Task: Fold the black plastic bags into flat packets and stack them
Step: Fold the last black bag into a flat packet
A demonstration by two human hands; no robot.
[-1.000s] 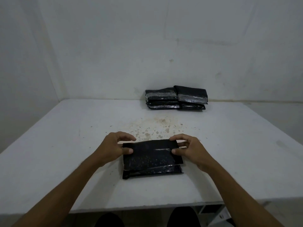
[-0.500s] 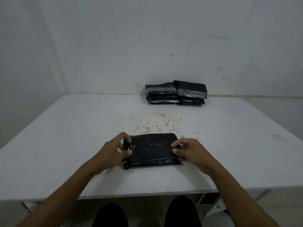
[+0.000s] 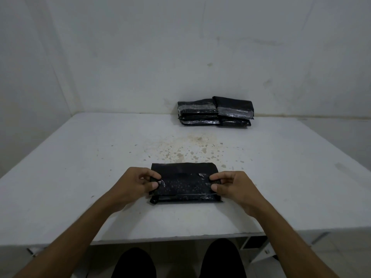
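Both hands pinch a black bag at the near middle of the white worktop (image 3: 80,157).

The left hand (image 3: 133,185) has thumb and fingers closed on the black bag (image 3: 184,182) at its left end; the right hand (image 3: 233,186) pinches the right end. Folded packets (image 3: 215,111) sit stacked at the far edge, against the wall.

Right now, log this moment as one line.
left hand pinches bag | right hand pinches bag | fold underway | stack by wall
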